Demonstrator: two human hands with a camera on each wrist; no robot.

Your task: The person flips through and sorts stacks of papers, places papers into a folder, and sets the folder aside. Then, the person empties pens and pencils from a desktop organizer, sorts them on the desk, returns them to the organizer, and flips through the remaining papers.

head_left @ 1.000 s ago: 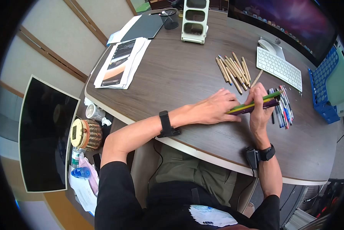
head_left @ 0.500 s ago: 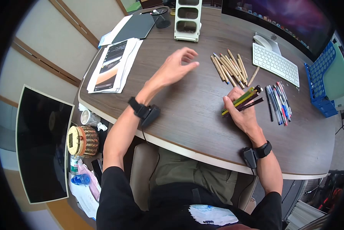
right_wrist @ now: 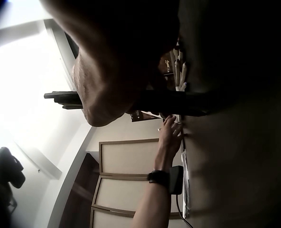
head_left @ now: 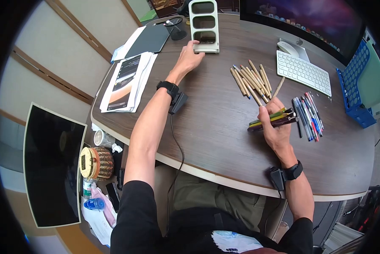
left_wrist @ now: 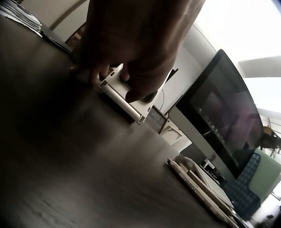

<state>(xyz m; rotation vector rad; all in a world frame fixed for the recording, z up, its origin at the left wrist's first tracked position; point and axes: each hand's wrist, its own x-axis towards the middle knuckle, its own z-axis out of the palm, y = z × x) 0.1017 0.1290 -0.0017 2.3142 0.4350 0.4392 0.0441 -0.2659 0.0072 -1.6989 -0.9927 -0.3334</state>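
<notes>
Left hand (head_left: pixel 187 61) now grips the lower corner of the pale slotted holder (head_left: pixel 204 29), having come away from the bundle of pencils (head_left: pixel 288 120); its thumb lies at the base. That leaves the bundle in the right hand (head_left: pixel 277 136) alone, clasped above the desk (head_left: pixel 215 139) between the wooden pencils (head_left: pixel 252 79) and the pens (head_left: pixel 309 118). The hands are now well apart, while the holder stands at the desk's far side.
</notes>
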